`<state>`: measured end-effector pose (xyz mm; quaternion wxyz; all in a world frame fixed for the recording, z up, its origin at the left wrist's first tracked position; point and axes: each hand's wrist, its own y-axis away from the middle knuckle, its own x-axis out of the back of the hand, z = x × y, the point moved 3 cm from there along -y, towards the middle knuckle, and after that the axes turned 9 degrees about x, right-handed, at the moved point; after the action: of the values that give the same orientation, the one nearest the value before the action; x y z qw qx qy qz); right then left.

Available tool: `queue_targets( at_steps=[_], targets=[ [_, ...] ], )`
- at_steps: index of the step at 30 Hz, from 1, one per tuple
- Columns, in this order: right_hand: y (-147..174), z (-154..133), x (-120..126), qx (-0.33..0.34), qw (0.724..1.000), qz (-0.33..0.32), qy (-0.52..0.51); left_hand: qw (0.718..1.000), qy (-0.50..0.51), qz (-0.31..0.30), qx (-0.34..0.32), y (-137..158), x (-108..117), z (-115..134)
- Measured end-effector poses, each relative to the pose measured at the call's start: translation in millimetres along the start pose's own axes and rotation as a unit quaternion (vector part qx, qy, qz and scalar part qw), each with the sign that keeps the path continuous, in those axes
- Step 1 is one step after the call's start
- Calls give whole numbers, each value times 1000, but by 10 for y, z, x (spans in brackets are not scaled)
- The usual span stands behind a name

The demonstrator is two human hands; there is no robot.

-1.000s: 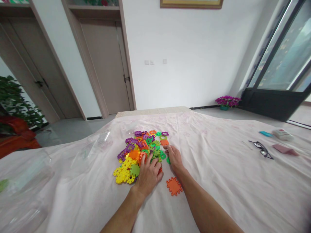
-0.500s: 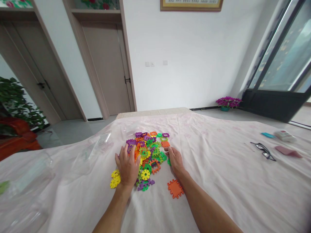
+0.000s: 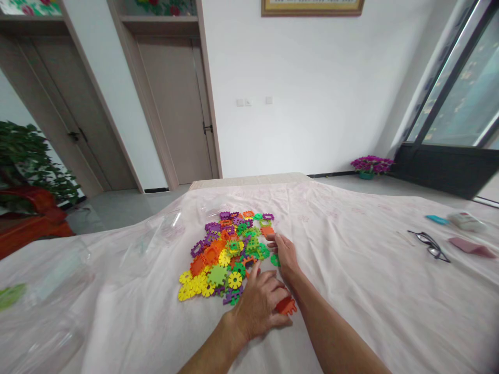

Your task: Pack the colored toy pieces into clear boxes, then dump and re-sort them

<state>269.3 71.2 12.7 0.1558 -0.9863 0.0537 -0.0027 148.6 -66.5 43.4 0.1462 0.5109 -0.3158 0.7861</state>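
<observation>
A pile of plastic interlocking pieces lies on the cloth before me: purple frames (image 3: 212,227), yellow flower-shaped discs (image 3: 187,289), a light green square (image 3: 218,275) and orange squares (image 3: 211,254). My left hand (image 3: 262,300) reaches over a separate orange notched square (image 3: 287,305), fingers apart, thumb and forefinger on either side of it; the hand covers part of the square. My right hand (image 3: 287,255) rests at the pile's right edge, its fingers loosely bent and apart. Near its fingertips lie an orange piece (image 3: 267,231) and a green disc (image 3: 275,259).
Clear plastic packaging (image 3: 58,280) spreads over the left side of the pale cloth (image 3: 335,311). Glasses (image 3: 429,244), a pink folded cloth (image 3: 472,247), a blue item (image 3: 436,219) and a whitish box-like item (image 3: 465,222) lie at the right.
My left hand has moved right and nearer to me, from the pile's left side to the orange square, uncovering the pieces there. My right hand has stayed about where it was.
</observation>
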Motion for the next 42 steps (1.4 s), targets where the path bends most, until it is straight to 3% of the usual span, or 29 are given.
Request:
queue_targets(
  at_steps=[6,10,13,15,18,23,26,31,37,42],
  targets=[
    [4,-5,-22,-1,1000,-6,14,999,-13,32,35,-7,-36,6],
    [19,-32,-24,5,1000,-4,29,986,-24,152,67,19,166,-86],
    [23,-44,-30,19,999,-9,44,956,-73,255,130,57,414,-261],
    [23,-45,-37,30,998,-15,47,935,-119,285,172,86,553,-422],
    [22,-36,-38,35,998,-14,49,907,-182,277,260,148,654,-720],
    [41,-48,-17,35,996,24,76,872,-206,183,404,283,543,-1149],
    [44,-53,7,49,992,49,102,877,-199,132,416,313,451,-1242],
    [-98,32,54,50,975,68,205,885,-208,126,397,313,437,-1219],
    [-510,81,-70,19,909,-6,416,888,-205,135,388,323,454,-1212],
    [-836,84,-297,44,836,-136,530,891,-192,141,386,325,457,-1232]
  ],
)
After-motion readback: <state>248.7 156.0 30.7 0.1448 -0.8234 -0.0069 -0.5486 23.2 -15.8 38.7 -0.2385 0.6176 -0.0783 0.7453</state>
